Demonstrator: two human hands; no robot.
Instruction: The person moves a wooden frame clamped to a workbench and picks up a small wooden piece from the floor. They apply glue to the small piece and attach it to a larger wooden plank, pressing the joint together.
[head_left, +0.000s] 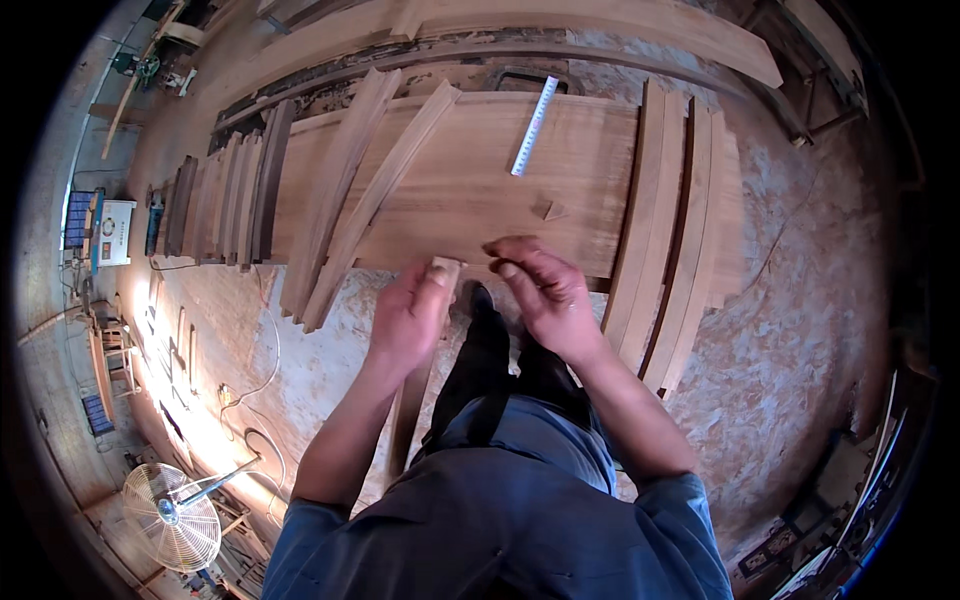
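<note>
- Head view, item one: narrow wooden strip [418,375], pale brown, long and slim, square-cut at its upper end. It stands steeply on end in front of the person, its top just below the near edge of the wide board [470,190]; its lower length runs down beside the dark trouser leg towards the floor.
- Left hand [408,318]: wrapped around the top of the strip, fingers curled closed on it, thumb laid against the end face. The grasp is firm; the strip's top corner shows between thumb and forefinger.
- Right hand [540,290]: just beside the left, apart from the strip. Fingers half bent and drawn together, fingertips resting at the near edge of the wide board; whether they pinch anything small cannot be told.
- Wide board: broad, flat, reddish-brown, lying across the work area ahead of both hands.
- On the board: white ruler [534,126], lying at a slant near the far edge; a small wooden offcut [552,210], roughly triangular, above the right hand.
- Two loose slats [360,195] lie slanted across the board's left part, overhanging its near edge.
- Stack of curved planks [675,230] on the right, set edge to edge.
- Bundle of darker slats [225,200] on the left.
- Pedestal fan [172,517] at lower left, on the floor.
</note>
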